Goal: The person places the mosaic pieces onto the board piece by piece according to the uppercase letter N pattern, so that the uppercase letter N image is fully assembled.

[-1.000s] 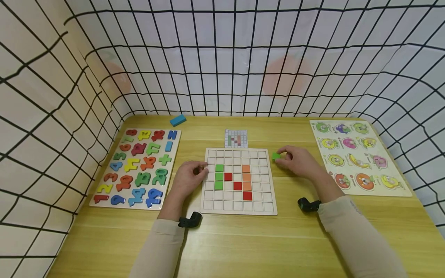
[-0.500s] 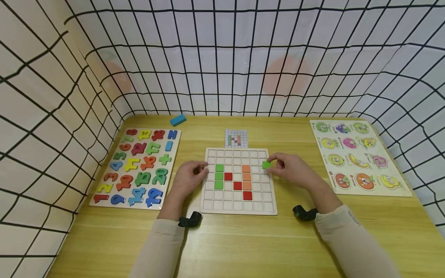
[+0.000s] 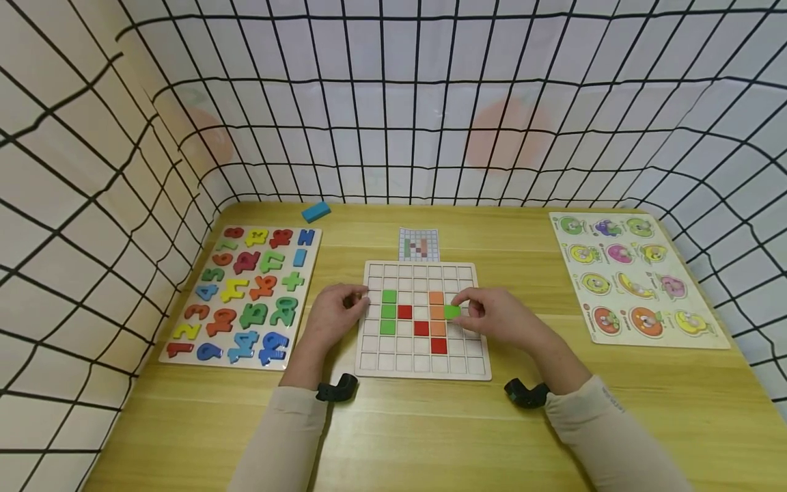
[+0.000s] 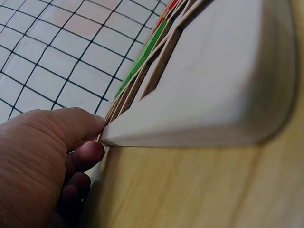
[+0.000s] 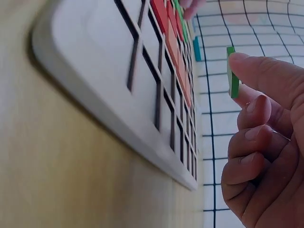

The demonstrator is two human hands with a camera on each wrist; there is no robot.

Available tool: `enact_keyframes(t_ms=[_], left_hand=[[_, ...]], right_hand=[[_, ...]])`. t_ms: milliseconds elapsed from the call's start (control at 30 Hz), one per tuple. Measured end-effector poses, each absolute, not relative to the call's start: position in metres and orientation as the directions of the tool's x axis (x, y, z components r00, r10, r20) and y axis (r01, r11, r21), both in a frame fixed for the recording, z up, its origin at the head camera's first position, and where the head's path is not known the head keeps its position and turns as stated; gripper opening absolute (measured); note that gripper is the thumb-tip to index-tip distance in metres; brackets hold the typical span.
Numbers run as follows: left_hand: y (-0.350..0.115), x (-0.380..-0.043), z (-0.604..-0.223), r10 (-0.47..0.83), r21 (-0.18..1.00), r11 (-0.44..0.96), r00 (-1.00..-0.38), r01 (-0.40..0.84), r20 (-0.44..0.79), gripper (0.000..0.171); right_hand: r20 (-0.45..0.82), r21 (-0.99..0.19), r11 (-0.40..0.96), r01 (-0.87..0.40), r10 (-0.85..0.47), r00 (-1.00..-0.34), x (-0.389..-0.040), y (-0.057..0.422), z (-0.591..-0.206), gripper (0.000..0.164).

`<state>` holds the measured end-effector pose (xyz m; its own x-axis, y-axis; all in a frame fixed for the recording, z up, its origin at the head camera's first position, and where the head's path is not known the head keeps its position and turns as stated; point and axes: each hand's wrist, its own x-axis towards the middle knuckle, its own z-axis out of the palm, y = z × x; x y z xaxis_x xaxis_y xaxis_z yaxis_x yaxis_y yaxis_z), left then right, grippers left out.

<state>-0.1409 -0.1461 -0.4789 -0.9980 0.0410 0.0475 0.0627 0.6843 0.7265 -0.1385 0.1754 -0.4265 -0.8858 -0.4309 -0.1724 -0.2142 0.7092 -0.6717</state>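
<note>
In the head view a white grid board (image 3: 375, 369) lies on the table, with three green tiles (image 3: 389, 311), three orange tiles (image 3: 436, 313) and three red tiles (image 3: 421, 329) set in its cells. My left hand (image 3: 335, 316) holds the board's left edge between thumb and fingers; the left wrist view shows the digits right at the edge. A loose green tile (image 5: 232, 73) is pinched between thumb and forefinger of my right hand (image 3: 501, 316). That tile is raised above the board, overlapping cells just right of the orange column, and the remaining fingers are curled.
Beyond the board lies a small printed pattern card (image 3: 419, 244). A number puzzle board (image 3: 307, 301) sits at left and a fruit puzzle board (image 3: 667, 321) at right. One blue block (image 3: 316, 212) lies near the back. Black-lined netting (image 3: 393, 143) encloses the table.
My right hand has carried the green tile leftward and slightly toward me, from beside the board to over it. The left hand stays at the board's left edge.
</note>
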Motion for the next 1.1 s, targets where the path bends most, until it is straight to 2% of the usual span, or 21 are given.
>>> enact_keyframes(t_ms=[467,700,1100], left_hand=[[-0.145,-0.143,-0.481,0.043,0.719,0.693,-0.999,0.049,0.026,0.029],[-0.145,-0.143,-0.48,0.039,0.719,0.693,-0.999,0.044,0.023,0.029],[-0.146,-0.142,-0.479,0.037,0.714,0.698,-0.999,0.055,0.04,0.029]], right_hand=[[-0.211,-0.691,0.689,-0.217,-0.479,-0.852,-0.123,0.15,-0.435,0.02],[-0.191,-0.708,0.656,-0.259,-0.532,-0.825,-0.113,0.134,-0.438,0.02],[-0.124,-0.645,0.686,-0.336,-0.528,-0.84,-0.102,0.104,-0.434,0.022]])
